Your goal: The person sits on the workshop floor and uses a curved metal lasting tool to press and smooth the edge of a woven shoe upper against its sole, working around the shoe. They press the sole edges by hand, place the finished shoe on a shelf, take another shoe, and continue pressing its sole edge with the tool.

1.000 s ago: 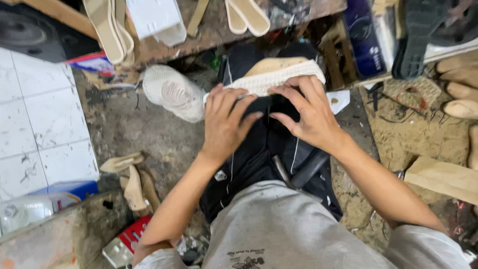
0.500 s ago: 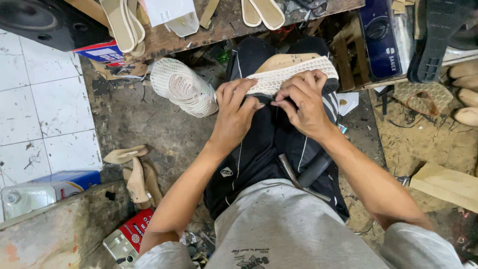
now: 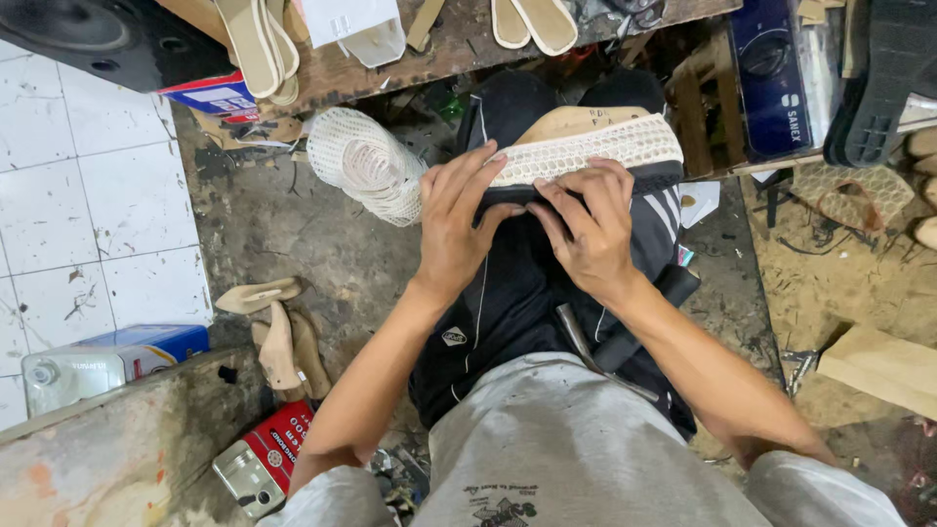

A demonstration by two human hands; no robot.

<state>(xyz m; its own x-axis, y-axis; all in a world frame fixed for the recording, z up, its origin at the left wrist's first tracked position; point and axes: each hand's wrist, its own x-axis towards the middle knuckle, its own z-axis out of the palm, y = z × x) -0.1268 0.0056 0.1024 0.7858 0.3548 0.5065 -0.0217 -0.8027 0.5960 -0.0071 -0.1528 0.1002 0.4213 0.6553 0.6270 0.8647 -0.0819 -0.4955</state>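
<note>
On my lap, toward twelve o'clock, my left hand (image 3: 459,229) and right hand (image 3: 586,229) both clench a white mesh strip (image 3: 586,151) over a tan sole (image 3: 571,122). Uneven pulling could skew the strip, I judge. My fingers hide its lower edge and whatever fixes it.

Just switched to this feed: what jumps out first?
At centre, the left hand and right hand press a white mesh strip over a tan sole on the person's lap. Just left of it hangs a roll of white mesh; pale soles lie on the wooden bench above.
</note>
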